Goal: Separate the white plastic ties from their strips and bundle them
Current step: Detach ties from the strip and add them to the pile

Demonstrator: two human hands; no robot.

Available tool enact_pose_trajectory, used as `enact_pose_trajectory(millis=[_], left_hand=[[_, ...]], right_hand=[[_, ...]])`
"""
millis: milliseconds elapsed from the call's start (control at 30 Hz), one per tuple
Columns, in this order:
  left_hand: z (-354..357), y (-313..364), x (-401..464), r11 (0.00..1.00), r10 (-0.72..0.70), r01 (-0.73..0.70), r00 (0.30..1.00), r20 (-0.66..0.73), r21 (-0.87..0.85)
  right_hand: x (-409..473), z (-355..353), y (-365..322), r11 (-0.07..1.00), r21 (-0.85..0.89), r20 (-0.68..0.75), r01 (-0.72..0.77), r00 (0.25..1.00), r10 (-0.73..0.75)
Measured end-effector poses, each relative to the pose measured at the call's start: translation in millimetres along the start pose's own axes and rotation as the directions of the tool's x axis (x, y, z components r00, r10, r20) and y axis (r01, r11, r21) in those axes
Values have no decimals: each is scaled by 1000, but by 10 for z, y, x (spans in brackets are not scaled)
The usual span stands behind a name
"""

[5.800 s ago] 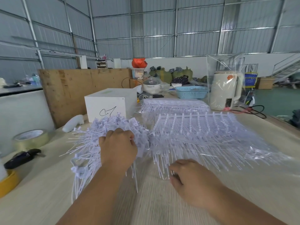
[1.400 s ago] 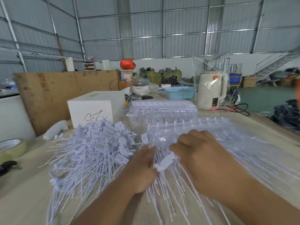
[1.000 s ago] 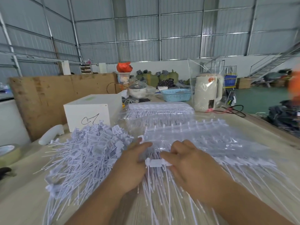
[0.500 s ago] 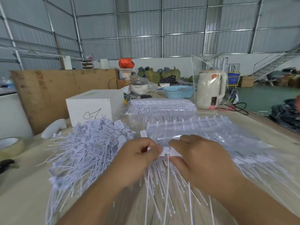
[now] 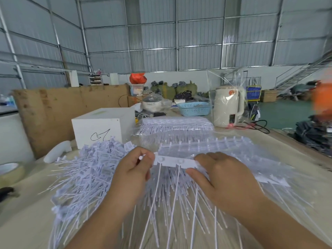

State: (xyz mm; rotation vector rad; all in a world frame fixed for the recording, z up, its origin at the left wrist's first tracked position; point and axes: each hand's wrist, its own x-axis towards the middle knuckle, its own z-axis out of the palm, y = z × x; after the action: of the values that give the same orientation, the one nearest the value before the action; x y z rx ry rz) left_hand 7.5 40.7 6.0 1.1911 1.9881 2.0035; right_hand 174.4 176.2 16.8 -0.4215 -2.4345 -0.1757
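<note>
A short white strip of ties is held level above the table between both hands, its thin tails hanging down toward me. My left hand pinches the strip's left end. My right hand grips its right end with thumb under it. A big loose pile of separated white ties lies at the left. Under and behind the hands lie sheets of unseparated tie strips on clear plastic.
Further back sit a bagged stack of tie strips, a white box, a blue basket and a cream kettle with its cord. A tape roll sits at the left edge; a plywood board stands behind.
Both hands have drawn apart from a close pinch, so a longer piece of strip now shows between them, lifted slightly. Several seconds ago my left hand rested on the loose pile.
</note>
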Motion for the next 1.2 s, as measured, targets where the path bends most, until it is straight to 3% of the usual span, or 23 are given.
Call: enact_pose_trajectory(millis=[200,533,633,800,867,967,1100,1200], left_hand=[[37,-30,-22,998,-27,24,998,-52,-58],[35,24,-22,954,-99,65,990,-103,-294],[-20,22,-3,949,-101,47,982,-159,-311],[-190,27,76,952,-111,23,955,-274,-305],[-209,34,102,938,-132,44,963,-236,-344],[-146,34,100,920,-189,152,980,-68,-360],[-73,25,11,965,-171,211,958,230,-158],[-21,27,-26,981,-147,171,961,236,-88]], right_hand=[[-11,-44,-106,996,-85,-243,27,969,-47],[-52,-125,-294,977,-111,-448,184,868,-215],[-50,-149,-316,986,-59,-416,154,895,-164],[-37,-202,-231,994,-75,-211,-82,975,65],[-26,-237,-200,990,-91,-227,-108,970,84],[-24,-285,-173,984,-122,-214,-126,972,98],[-23,-271,-133,986,-119,-141,-115,985,98],[-26,-228,-99,991,-60,-33,-119,993,117]])
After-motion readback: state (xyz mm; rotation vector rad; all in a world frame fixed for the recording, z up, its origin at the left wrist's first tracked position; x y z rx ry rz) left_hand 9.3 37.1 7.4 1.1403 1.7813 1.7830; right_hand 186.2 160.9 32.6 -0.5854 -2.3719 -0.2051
